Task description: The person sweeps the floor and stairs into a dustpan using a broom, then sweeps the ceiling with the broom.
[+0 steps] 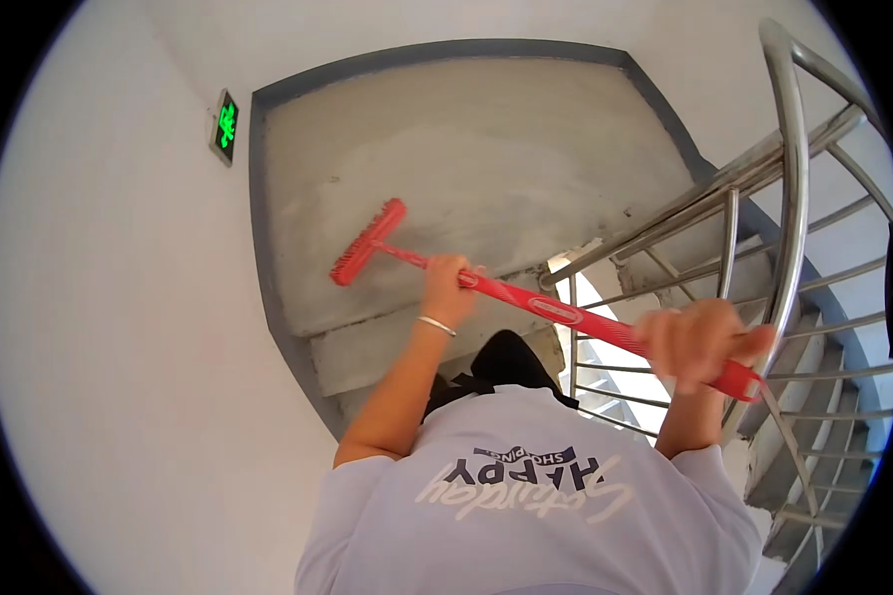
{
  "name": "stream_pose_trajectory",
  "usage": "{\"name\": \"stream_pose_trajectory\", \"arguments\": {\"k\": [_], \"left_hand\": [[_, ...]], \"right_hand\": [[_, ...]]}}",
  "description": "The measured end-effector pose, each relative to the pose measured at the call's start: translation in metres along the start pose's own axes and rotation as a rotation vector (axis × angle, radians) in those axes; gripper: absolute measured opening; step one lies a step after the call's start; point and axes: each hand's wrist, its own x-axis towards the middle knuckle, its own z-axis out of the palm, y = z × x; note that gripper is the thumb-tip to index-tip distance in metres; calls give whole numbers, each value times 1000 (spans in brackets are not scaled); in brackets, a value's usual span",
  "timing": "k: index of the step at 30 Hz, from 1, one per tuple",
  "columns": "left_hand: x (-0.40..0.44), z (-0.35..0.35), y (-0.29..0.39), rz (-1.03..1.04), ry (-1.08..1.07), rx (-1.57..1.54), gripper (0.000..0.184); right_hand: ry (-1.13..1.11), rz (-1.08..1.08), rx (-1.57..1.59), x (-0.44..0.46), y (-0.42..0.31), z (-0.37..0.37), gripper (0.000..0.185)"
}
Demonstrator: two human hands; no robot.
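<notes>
A red broom (590, 323) slants across the view, its handle end low at the right and its red bristled head (367, 243) up at the left over the grey concrete landing (486, 149). My left hand (449, 291), with a pale bracelet on the wrist, is wrapped round the thin part of the handle nearer the head. Close to the handle's far end my right hand (702, 342) grips the thick section, slightly blurred. Whether the bristles press on the floor or hover just above it, I cannot tell.
Concrete steps (367, 347) drop from the landing's near edge. On the right runs a metal stair railing (792, 178), close to my right hand, with more stairs (814, 407) beyond its bars. A green-lit exit sign (225, 127) hangs on the white wall (149, 317) at the left.
</notes>
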Motion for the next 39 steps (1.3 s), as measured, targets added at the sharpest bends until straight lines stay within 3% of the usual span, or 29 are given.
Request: {"name": "stream_pose_trajectory", "arguments": {"k": [1,2,4,6,8,11,13,16,18,19,22,25,26,28,29,31,34,39], "left_hand": [[2,2,-12,-3,-10,31,27],[3,2,-25,5,-19,24,27],[-5,8,-48,-15,-95,126,27],[-16,18,-71,-43,-123,153,26],[-26,30,-91,-71,-155,188,26],[-32,55,-104,-155,-224,236,24],[-19,67,-108,-148,-251,297,20],[17,74,-122,-129,-321,314,15],[32,72,-118,-178,-385,370,13],[47,73,-115,-193,-410,412,13],[91,70,-87,-132,-505,571,13],[130,59,-78,-231,-593,560,14],[147,55,-67,-278,-607,603,16],[170,49,-66,-356,-578,667,22],[177,46,-74,-365,-546,691,25],[204,28,-58,-322,-574,785,29],[231,21,-70,-247,-561,805,28],[285,25,-76,-299,-505,872,31]], "right_hand": [[19,116,-183,-7,4,-6,60],[226,324,-227,-8,3,0,51],[381,507,-394,-21,19,-6,56],[304,832,-572,-37,31,-26,70],[213,1290,-533,-40,33,-42,74],[189,1455,-426,-51,43,-77,65],[-18,1603,-624,-47,46,-106,56],[-41,1506,-682,-51,63,-155,46],[66,1299,-680,-70,82,-175,40],[244,1422,-408,-57,76,-180,37],[228,1509,-347,-37,59,-205,28],[238,1485,-240,-24,55,-233,23],[145,1489,-219,-10,45,-238,23],[190,1450,-476,28,32,-251,23],[108,1436,-474,36,39,-256,23],[21,1102,-1032,50,50,-260,24],[-48,1226,-1050,103,47,-280,22],[-221,1079,-1168,172,5,-340,30]]}}
